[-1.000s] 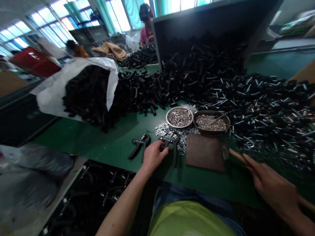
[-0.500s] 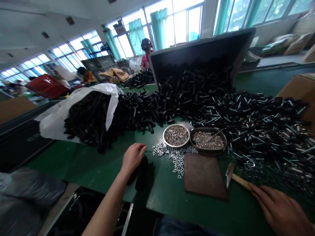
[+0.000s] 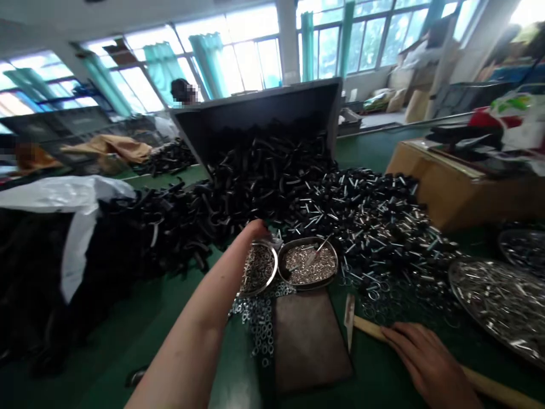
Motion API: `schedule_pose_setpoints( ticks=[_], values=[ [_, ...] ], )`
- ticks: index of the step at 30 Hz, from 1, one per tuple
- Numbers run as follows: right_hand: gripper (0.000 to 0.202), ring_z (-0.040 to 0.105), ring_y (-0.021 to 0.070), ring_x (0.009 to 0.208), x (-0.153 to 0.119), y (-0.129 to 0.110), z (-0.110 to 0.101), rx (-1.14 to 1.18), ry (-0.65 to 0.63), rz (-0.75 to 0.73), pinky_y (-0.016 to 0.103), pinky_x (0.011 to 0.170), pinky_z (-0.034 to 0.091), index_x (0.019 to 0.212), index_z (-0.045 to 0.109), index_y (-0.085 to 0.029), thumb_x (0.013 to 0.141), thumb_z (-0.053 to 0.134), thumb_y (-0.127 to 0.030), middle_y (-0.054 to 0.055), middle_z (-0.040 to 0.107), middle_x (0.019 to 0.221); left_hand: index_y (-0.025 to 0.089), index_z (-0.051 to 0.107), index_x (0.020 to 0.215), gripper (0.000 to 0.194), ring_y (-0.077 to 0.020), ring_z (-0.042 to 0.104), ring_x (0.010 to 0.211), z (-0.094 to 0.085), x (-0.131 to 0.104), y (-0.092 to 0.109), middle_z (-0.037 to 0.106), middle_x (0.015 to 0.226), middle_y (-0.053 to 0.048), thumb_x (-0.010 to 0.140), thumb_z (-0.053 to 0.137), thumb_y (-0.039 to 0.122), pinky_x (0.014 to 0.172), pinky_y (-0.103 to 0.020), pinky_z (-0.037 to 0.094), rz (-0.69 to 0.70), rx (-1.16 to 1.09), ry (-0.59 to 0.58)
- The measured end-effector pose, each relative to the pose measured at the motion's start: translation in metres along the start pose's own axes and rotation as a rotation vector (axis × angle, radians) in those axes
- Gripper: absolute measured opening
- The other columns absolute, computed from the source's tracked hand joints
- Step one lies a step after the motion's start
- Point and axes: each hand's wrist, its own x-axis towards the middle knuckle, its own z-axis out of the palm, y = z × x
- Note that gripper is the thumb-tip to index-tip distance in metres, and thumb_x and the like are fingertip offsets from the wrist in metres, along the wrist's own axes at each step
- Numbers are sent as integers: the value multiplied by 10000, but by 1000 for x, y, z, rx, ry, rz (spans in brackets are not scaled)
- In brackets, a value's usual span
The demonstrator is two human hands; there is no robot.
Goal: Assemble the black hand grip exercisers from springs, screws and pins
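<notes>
My left hand (image 3: pixel 258 228) reaches over a round metal dish (image 3: pixel 275 267) of small metal pieces, to the near edge of a heap of black curved parts (image 3: pixel 238 187). Its fingers are hidden behind the hand and blurred, so what they touch does not show. On the right, my right hand (image 3: pixel 426 360) lies wrapped over the wooden handle of a hammer (image 3: pixel 368 328). The hammer's head rests on the table beside a brown square pad (image 3: pixel 313 341). Loose metal nuts (image 3: pixel 261 329) are scattered left of the pad. An oval tin (image 3: pixel 309 264) of small metal pieces stands behind it.
A big grey bin (image 3: pixel 255 108) lies tipped behind the heap. Black parts with metal pins (image 3: pixel 361 210) spread to the right, near a cardboard box (image 3: pixel 443 176) and a large tray (image 3: pixel 502 307) of metal pieces. A white sack (image 3: pixel 80 199) is at left. A person (image 3: pixel 183 91) sits beyond.
My left hand has moved forward from the table's near left to the heap behind the round dish. The view has swung right. My right hand stays on the hammer.
</notes>
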Motion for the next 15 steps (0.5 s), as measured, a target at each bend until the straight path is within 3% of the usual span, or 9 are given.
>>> schedule_pose_setpoints(
  ticks=[4,8,12,15],
  values=[
    [265,575,174,897,26,1,-22,52,11,93,312,807,436,1095,627,-231,899,450,-228,61,644,974,198,718,856,244,-191,634,780,-4,-5,-7,708,826,-43,663,673,342,674,-241,447,76,26,32],
    [243,550,169,893,58,25,-41,7,-29,202,304,810,418,1034,643,-197,906,437,-195,63,642,962,207,690,934,321,-217,609,869,-18,-26,-1,673,929,-55,672,662,390,740,-272,439,170,45,139],
    [211,508,220,863,81,60,-55,-287,-212,330,341,700,370,820,671,-168,839,470,-105,88,635,847,211,673,937,283,-228,587,855,-47,-54,12,630,928,-60,692,645,350,767,-306,435,256,63,436],
    [251,482,244,859,87,79,-58,-417,-300,328,357,658,309,679,649,-157,807,456,-61,120,634,806,224,668,932,309,-205,580,813,-67,-86,21,631,861,-29,660,691,367,761,-299,442,259,-126,655]
  ],
)
